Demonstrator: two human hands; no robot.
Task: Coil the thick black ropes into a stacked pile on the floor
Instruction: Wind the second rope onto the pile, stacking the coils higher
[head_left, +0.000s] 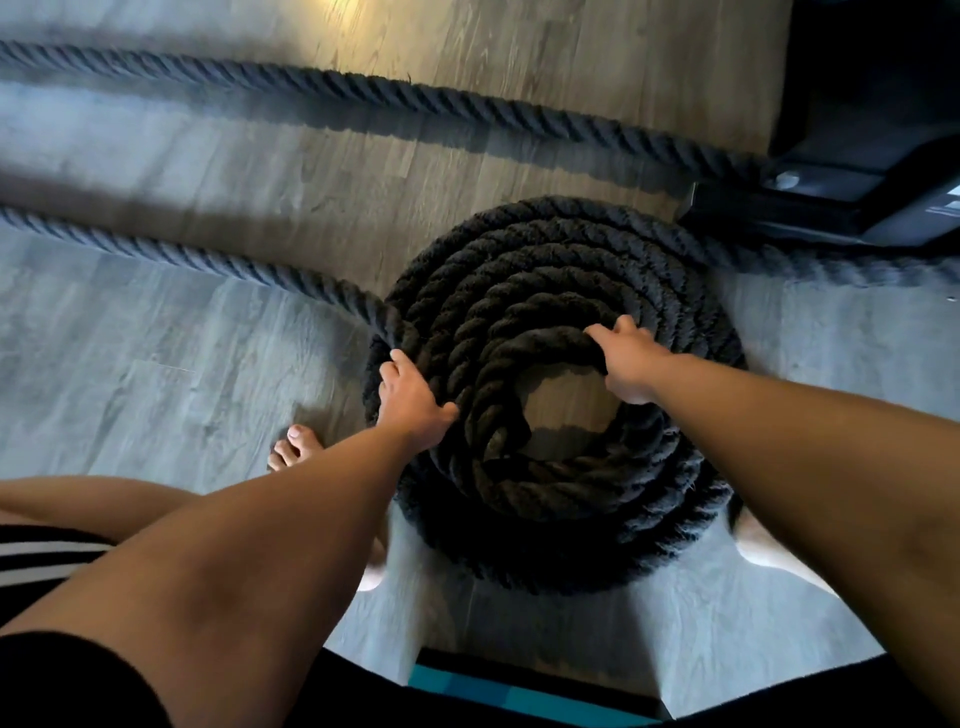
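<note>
1. You are bending over the coil (545, 499), which is lying on the floor (182, 364) just in front of you. It is several turns wide and more than one layer high, with a bare hole at its centre.
2. Your left grip (415, 397) is clamping on the coil's left edge. The fingers are curling over the outer turn, just beside the point where the loose rope (182, 254) is feeding in from the left.
3. Your right grip (631, 364) is closing round the top inner turn at the far side of the hole, fingers wrapping over it.
4. A second run (415, 96) is lying across the floor farther off, apart from the coil. It is heading toward a dark machine base (831, 208) at the right, and how it is ending there is hidden.
5. By the look of it, you are laying a fresh turn on top. The pile is partly built, and both stretched lengths are waiting to come in.
6. The next move is probably calling for the left grip to be hauling in slack while the right is steering it round the hole, seating each turn on the one below. Rope this thick is likely resisting tight bends and wanting to slide outward.
</note>
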